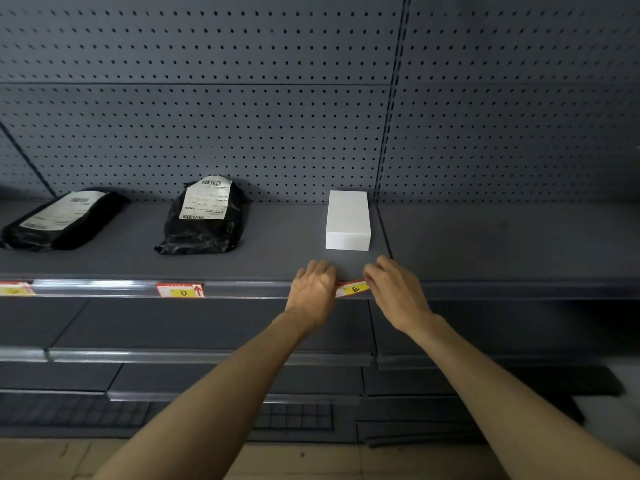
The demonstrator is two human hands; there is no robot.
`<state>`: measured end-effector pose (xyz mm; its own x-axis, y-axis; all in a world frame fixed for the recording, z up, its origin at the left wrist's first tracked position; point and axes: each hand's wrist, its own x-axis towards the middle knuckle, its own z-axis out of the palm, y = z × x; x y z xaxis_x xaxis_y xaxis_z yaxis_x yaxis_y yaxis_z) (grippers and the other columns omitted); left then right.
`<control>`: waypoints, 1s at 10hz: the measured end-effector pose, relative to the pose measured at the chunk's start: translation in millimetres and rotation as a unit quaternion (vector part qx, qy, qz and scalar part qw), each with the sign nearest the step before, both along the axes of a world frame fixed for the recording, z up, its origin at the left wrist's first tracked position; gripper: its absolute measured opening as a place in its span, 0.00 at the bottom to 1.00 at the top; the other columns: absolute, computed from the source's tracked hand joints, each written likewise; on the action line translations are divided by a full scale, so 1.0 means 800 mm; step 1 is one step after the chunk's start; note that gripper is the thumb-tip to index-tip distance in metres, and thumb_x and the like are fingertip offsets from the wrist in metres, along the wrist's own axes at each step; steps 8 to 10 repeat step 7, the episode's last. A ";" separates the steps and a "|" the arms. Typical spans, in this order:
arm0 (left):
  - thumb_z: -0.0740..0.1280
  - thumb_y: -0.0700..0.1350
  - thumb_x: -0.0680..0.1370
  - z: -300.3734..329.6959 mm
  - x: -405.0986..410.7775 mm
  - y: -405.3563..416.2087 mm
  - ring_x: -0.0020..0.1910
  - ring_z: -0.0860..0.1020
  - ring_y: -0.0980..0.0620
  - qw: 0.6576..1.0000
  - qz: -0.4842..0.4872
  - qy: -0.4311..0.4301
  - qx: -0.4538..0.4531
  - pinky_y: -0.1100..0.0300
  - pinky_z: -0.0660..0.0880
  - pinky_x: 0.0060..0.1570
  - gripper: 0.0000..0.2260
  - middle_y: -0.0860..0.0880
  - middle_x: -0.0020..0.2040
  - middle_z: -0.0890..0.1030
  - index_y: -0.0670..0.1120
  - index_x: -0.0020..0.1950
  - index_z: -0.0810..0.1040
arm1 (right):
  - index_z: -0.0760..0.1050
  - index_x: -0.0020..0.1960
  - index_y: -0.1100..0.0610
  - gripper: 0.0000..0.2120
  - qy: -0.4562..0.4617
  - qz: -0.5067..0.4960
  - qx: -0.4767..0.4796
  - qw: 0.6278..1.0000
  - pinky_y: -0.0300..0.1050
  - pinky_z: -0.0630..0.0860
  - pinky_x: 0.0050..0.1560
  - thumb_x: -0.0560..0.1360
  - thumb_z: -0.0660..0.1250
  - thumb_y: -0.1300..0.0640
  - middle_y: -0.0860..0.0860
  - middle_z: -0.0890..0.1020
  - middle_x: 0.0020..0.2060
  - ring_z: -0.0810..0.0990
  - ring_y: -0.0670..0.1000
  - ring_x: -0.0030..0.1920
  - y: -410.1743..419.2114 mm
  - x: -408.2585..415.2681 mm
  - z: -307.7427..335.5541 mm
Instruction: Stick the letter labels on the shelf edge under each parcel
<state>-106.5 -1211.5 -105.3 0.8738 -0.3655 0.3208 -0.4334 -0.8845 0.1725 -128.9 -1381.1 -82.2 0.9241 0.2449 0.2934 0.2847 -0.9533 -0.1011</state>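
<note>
A white box parcel (348,220) stands on the grey shelf (277,258) at the right end of this bay. Directly below it, on the shelf edge (242,288), a red and yellow label marked E (353,289) sits slightly tilted. My left hand (313,289) grips its left end and my right hand (394,289) holds its right end. A label marked D (180,290) sits on the edge under the middle black bag parcel (204,216). Another label (15,288), partly cut off, lies under the left black bag parcel (62,218).
A perforated grey back panel (242,98) rises behind the shelf. The neighbouring bay's shelf (502,244) lies to the right. Lower shelves (207,355) step out below, above a tiled floor (62,459).
</note>
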 end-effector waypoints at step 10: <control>0.61 0.50 0.79 0.038 -0.005 0.022 0.47 0.77 0.48 0.997 0.018 0.038 -0.070 0.54 0.74 0.45 0.09 0.47 0.49 0.80 0.47 0.51 0.76 | 0.78 0.50 0.57 0.06 -0.014 -0.053 0.120 0.991 0.36 0.74 0.41 0.77 0.66 0.55 0.51 0.79 0.44 0.77 0.47 0.41 -0.007 -0.012 0.047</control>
